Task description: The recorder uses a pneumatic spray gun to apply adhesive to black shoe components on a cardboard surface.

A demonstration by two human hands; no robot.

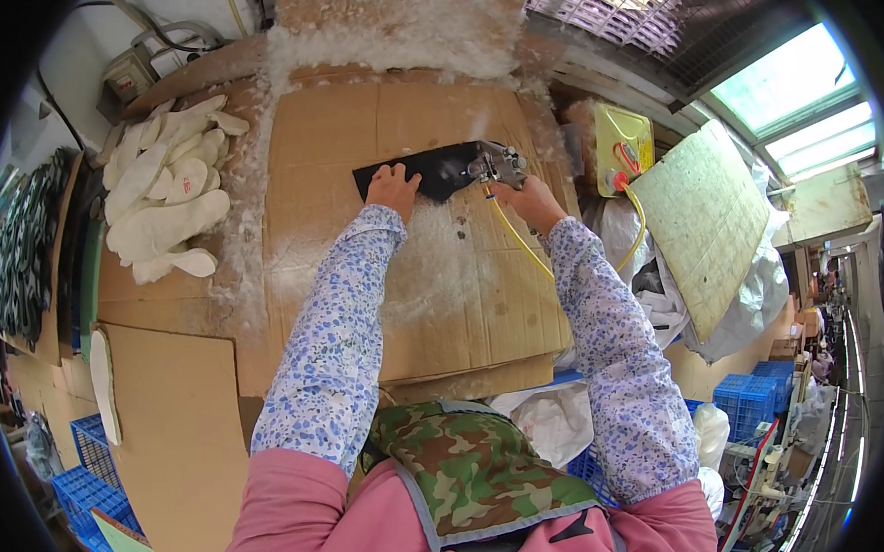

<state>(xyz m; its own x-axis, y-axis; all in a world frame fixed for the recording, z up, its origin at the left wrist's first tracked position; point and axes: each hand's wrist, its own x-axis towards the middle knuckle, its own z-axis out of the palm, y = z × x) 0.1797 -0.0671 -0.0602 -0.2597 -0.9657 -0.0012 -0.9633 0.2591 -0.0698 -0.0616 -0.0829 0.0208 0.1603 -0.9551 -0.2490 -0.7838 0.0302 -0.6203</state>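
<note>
Left hand (pixel 391 189) flat on black sheet (pixel 437 170); right hand (pixel 525 195) clenched around spray gun (pixel 497 162)

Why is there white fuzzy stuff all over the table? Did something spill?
Yes, white fluff lies heaped at the far edge of the cardboard-covered table and scattered around the black piece under the left hand. The right hand holds a spray gun.

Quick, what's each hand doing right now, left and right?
Left hand: open, pressing flat on the black sheet piece lying on the cardboard.
Right hand: closed, holding the metal spray gun with its yellow hose.
</note>
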